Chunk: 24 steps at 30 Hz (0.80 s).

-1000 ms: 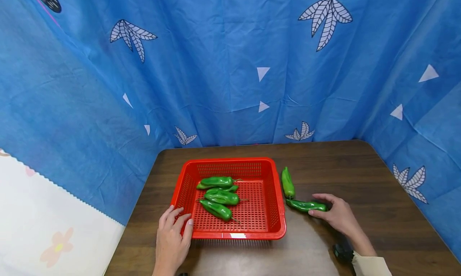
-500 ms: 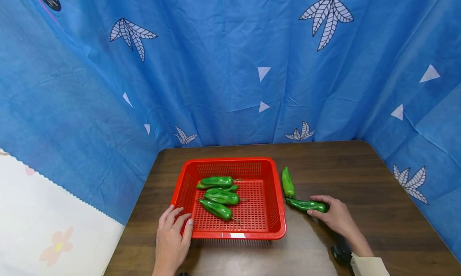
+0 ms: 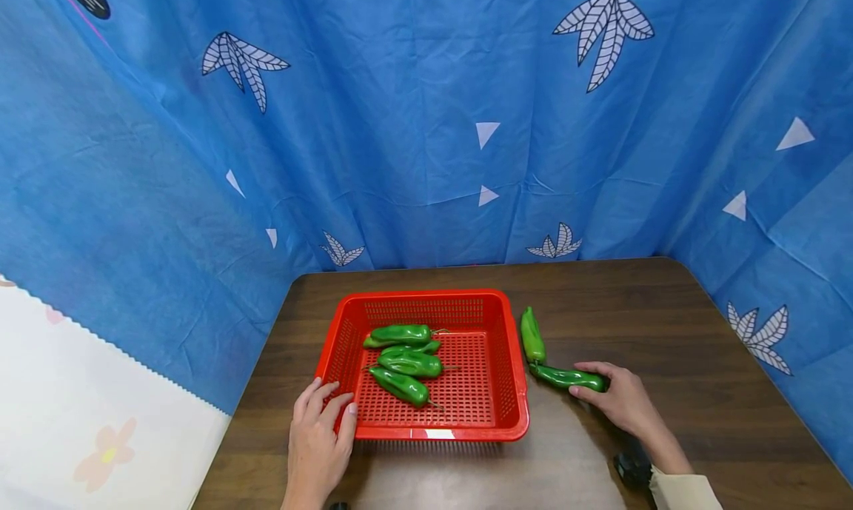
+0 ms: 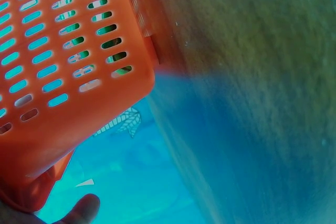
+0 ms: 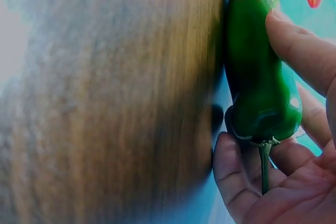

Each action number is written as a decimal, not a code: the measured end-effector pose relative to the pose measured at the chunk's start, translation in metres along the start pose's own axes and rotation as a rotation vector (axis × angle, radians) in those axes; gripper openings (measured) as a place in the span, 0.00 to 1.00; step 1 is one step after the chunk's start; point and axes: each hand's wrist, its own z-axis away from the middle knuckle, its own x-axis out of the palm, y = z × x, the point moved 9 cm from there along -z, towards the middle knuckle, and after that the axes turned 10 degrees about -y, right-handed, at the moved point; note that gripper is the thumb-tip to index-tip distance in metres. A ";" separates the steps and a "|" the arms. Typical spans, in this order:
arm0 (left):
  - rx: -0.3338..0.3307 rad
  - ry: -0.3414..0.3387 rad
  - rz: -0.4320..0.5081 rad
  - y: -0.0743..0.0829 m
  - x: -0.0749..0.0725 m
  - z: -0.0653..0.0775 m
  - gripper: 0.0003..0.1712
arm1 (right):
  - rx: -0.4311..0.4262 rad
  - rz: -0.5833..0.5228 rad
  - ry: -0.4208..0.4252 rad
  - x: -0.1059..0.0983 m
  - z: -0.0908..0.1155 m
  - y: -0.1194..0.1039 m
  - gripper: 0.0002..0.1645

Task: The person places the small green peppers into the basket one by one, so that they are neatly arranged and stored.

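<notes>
In the head view my right hand (image 3: 625,399) holds a glossy dark green pepper (image 3: 566,377) by its right end, low over the table. Close up in the right wrist view, thumb and fingers surround the same pepper (image 5: 257,66), its stem pointing into the palm. A lighter green pepper (image 3: 532,337) lies just beyond it, the two meeting end to end. My left hand (image 3: 320,440) grips the near left corner of a red plastic basket (image 3: 436,434), fingers bent over the rim. Inside the basket lie several green peppers (image 3: 410,364), mostly on its left side.
The dark wooden table (image 3: 620,303) ends at a blue patterned curtain (image 3: 426,162) behind and at the sides. White cloth (image 3: 100,421) hangs at the left. A black device (image 3: 631,469) sits at the right wrist.
My right hand has shifted very slightly left along the dark green pepper and settled round it. The left hand and basket have stayed in place.
</notes>
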 end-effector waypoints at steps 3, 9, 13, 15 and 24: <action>-0.005 -0.005 -0.004 0.000 0.001 0.000 0.12 | 0.009 -0.004 -0.003 0.000 0.001 0.002 0.29; -0.019 -0.017 -0.005 -0.001 0.002 0.000 0.12 | 0.022 -0.013 -0.016 0.001 0.001 0.004 0.29; -0.023 -0.022 -0.007 -0.001 0.002 -0.001 0.13 | 0.026 -0.023 -0.026 0.001 0.001 0.005 0.29; -0.025 -0.024 -0.011 -0.001 0.002 -0.001 0.13 | 0.028 -0.034 -0.028 0.000 0.002 0.006 0.29; -0.023 -0.025 -0.009 -0.001 0.002 -0.001 0.13 | 0.032 -0.049 -0.030 -0.005 0.003 0.010 0.30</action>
